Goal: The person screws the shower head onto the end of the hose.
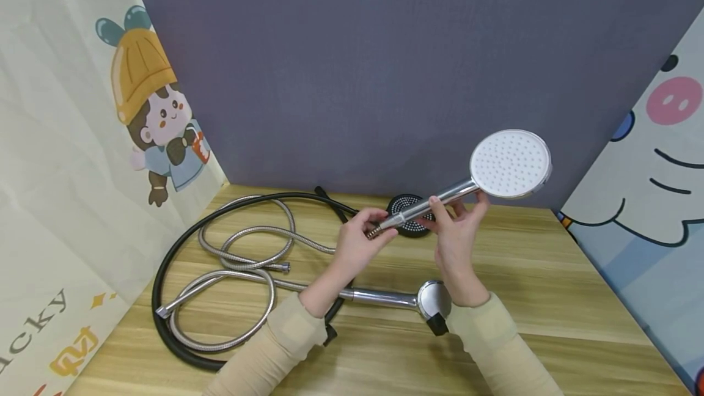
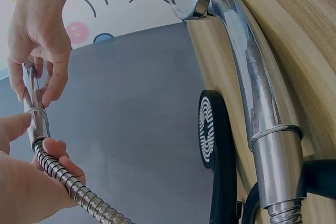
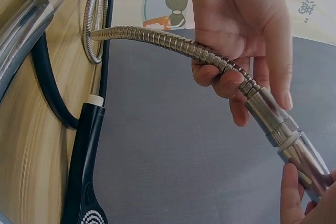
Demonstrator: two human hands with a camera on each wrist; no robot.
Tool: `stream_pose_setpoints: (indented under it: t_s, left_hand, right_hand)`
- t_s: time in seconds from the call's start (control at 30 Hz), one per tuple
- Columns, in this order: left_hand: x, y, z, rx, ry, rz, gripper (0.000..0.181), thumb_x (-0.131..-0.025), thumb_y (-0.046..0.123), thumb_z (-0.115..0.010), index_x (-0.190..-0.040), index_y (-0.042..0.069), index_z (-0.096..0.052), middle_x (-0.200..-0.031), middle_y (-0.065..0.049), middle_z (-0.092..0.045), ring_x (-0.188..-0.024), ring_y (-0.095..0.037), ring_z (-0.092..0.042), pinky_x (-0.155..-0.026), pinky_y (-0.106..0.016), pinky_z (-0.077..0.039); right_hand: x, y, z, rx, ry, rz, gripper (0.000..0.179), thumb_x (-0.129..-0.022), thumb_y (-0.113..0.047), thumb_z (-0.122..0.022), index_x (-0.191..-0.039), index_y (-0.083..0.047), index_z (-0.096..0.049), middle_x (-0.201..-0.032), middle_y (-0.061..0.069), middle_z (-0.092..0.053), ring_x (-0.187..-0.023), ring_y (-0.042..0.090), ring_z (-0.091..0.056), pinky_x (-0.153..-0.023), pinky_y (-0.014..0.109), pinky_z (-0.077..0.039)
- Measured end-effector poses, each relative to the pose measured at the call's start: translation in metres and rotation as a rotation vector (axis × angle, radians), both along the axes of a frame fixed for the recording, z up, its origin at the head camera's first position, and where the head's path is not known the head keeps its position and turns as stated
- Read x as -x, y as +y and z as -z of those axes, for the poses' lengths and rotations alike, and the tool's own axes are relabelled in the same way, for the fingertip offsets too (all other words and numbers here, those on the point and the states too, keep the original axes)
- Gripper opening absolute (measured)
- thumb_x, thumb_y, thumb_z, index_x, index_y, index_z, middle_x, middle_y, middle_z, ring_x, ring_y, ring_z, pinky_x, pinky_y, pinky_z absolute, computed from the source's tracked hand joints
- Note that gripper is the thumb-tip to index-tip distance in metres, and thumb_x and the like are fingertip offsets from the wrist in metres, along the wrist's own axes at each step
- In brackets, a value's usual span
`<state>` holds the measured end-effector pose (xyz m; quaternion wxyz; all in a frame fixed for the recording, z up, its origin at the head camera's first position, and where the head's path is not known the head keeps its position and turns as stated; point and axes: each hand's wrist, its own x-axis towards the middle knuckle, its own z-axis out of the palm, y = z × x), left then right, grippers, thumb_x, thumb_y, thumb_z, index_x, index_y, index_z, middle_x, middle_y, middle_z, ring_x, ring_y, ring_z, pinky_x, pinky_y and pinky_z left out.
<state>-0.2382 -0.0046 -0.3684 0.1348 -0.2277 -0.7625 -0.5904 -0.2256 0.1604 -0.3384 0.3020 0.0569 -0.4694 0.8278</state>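
Observation:
My right hand grips the chrome handle of a shower head above the table, its white round spray face toward the head camera. My left hand holds the metal shower hose just behind its end, fingers curled under it. In the right wrist view the hose's metal end sleeve meets the handle's end, with a pale ring at the joint. Whether the thread is fully engaged cannot be seen. The right fingertips touch the handle close to that joint.
A second chrome shower head lies below the hands. Behind them lies a black shower head. Coiled metal hoses and a black hose spread over the left of the wooden table. A grey panel stands behind.

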Motion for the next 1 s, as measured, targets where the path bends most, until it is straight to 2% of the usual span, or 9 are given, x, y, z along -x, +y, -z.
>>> stream_pose_setpoints:
  t_s: [0.2,0.43,0.6,0.83,1.0]
  left_hand:
    - [0.0022,-0.0004,0.0003,0.021,0.006,0.028,0.026,-0.091,0.021,-0.063,-0.109,0.002,-0.064,-0.093,-0.007,-0.070,-0.077,-0.014,-0.064,-0.063,-0.021,-0.051]
    - [0.0036,-0.0008,0.0004,0.088,0.013,0.012,0.022,-0.097,0.016,-0.053,-0.107,0.001,-0.065,-0.086,-0.007,-0.072,-0.062,-0.008,-0.055,-0.053,-0.020,-0.043]
    - [0.0027,-0.0011,-0.0005,0.089,-0.003,0.019,0.021,-0.097,0.017,-0.053,-0.107,0.003,-0.066,-0.085,-0.006,-0.072,-0.061,-0.007,-0.052,-0.052,-0.019,-0.042]
    - [0.0027,-0.0008,-0.0001,0.069,0.010,0.024,0.019,-0.094,0.016,-0.058,-0.106,0.003,-0.066,-0.088,-0.009,-0.071,-0.069,-0.018,-0.061,-0.055,-0.019,-0.045]
    - [0.0029,-0.0003,0.0000,0.072,0.007,0.016,0.020,-0.091,0.018,-0.062,-0.106,0.006,-0.066,-0.092,-0.007,-0.069,-0.071,-0.012,-0.059,-0.060,-0.021,-0.049]
  right_hand:
    - [-0.0008,-0.0003,0.0000,-0.004,-0.004,-0.004,0.075,-0.084,0.004,-0.066,-0.138,-0.024,-0.022,-0.097,0.012,-0.052,-0.077,0.018,-0.063,-0.059,0.040,-0.057]
    - [-0.0011,-0.0003,0.0008,-0.007,-0.007,-0.005,0.076,-0.084,0.004,-0.066,-0.138,-0.025,-0.021,-0.098,0.013,-0.052,-0.078,0.018,-0.062,-0.059,0.039,-0.057]
    - [-0.0017,-0.0004,0.0010,-0.016,-0.015,-0.003,0.076,-0.084,0.003,-0.066,-0.138,-0.025,-0.020,-0.099,0.013,-0.051,-0.078,0.018,-0.062,-0.059,0.039,-0.057]
    - [-0.0022,-0.0005,0.0000,-0.003,-0.003,-0.005,0.074,-0.084,0.005,-0.065,-0.138,-0.025,-0.022,-0.097,0.012,-0.052,-0.078,0.018,-0.062,-0.058,0.039,-0.057]
    - [-0.0023,0.0001,-0.0001,0.005,0.005,-0.011,0.073,-0.085,0.006,-0.063,-0.137,-0.025,-0.023,-0.095,0.011,-0.053,-0.077,0.018,-0.063,-0.058,0.040,-0.057]
